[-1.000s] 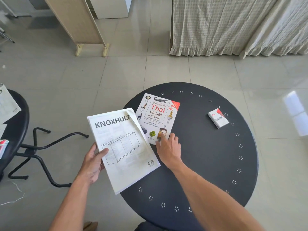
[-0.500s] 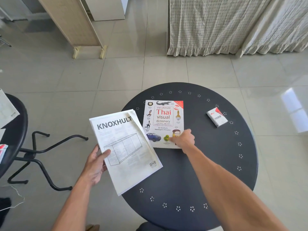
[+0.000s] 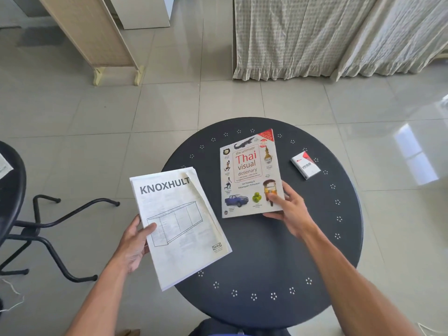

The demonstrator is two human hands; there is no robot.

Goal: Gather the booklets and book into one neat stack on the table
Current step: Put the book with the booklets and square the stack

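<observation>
A white Thai visual dictionary book lies on the round black table, slightly right of centre at the far side. My right hand pinches its near right corner, thumb on the cover and fingers under the edge. My left hand holds white KNOXHULT booklets, a few sheets thick, by their left edge. They hang over the table's left rim, with the top right corner of the front sheet curled.
A small white and red VESS box lies on the table to the right of the book. A second black table with curved metal legs stands at the left. Curtains and a wooden panel are beyond, on the tiled floor.
My right hand has slid and turned the book to the right, toward the table's middle, and now grips its near right corner. The booklets stay in my left hand.
</observation>
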